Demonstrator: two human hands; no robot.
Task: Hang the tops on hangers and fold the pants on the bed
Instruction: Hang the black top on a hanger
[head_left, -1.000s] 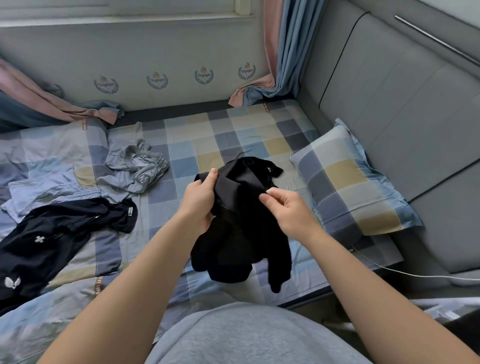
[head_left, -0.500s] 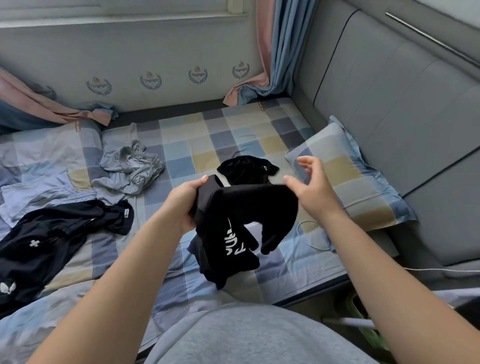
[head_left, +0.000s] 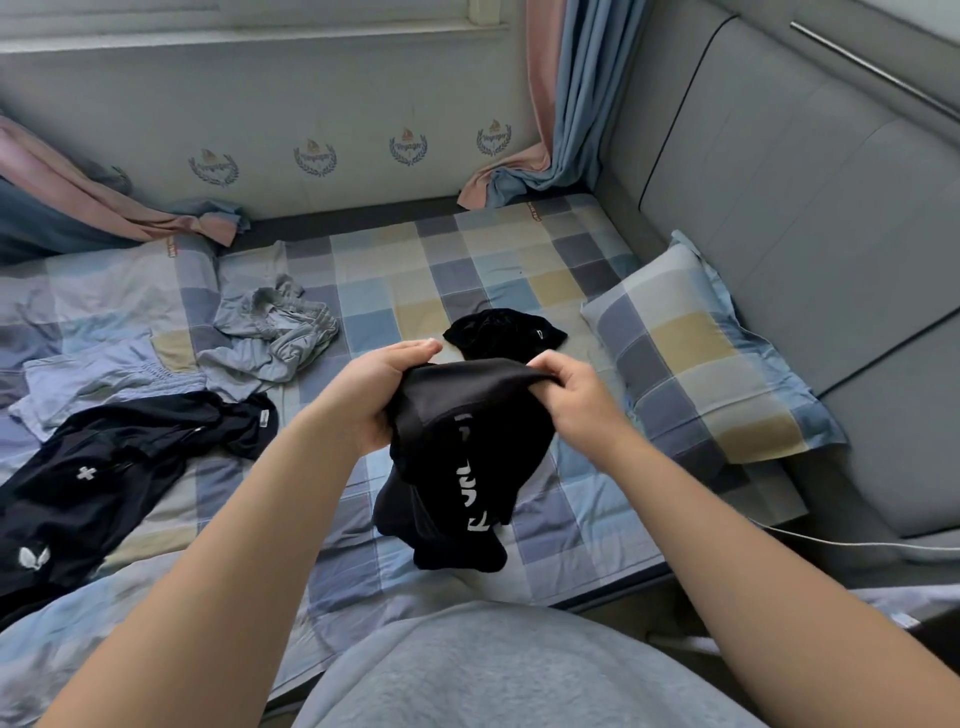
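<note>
A black garment with white lettering (head_left: 457, 467) hangs bunched above the checked bed (head_left: 467, 270). My left hand (head_left: 371, 392) grips its upper left edge and my right hand (head_left: 576, 392) pinches its upper right edge. Just behind it a second small black garment (head_left: 501, 332) lies crumpled on the sheet. Over on the left lie a grey garment (head_left: 270, 340), a light blue one (head_left: 109, 382) and a dark navy piece with white marks (head_left: 104, 467). No hangers are in sight.
A checked pillow (head_left: 701, 353) leans at the right against the grey padded headboard (head_left: 805, 182). A white cable (head_left: 831, 543) runs along the bed's right edge. Pink and blue curtains (head_left: 561, 130) hang at the back corners below the window sill.
My right hand has come back in toward the left hand, narrowing the spread black garment, which now hangs bunched. The second black garment lies uncovered behind it.
</note>
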